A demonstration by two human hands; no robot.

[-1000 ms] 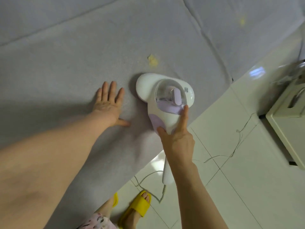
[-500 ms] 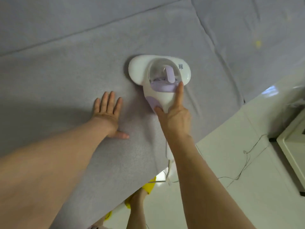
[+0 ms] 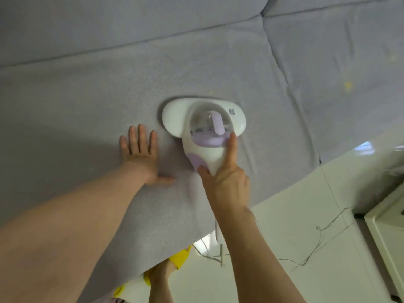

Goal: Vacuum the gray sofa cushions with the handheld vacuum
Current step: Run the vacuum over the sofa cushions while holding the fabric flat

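A white and lilac handheld vacuum (image 3: 203,121) lies flat on the gray sofa seat cushion (image 3: 87,101), its wide head pointing toward the backrest. My right hand (image 3: 225,178) grips its handle from the near side, forefinger stretched along the body. My left hand (image 3: 141,154) rests flat on the cushion just left of the vacuum, fingers straight and spread. A second gray cushion (image 3: 338,68) lies to the right across a seam and carries a small yellow speck (image 3: 347,85).
The sofa backrest (image 3: 109,22) runs along the top. White tiled floor (image 3: 295,226) lies at the lower right with the vacuum's thin cord (image 3: 319,237) trailing over it. A white cabinet (image 3: 389,232) stands at the right edge. My feet in yellow slippers (image 3: 179,256) are below the sofa's front edge.
The vacuum was pushed away from me over the yellow crumb on this cushion, which no longer shows. My left hand stayed flat beside it. The view shifted toward the backrest.
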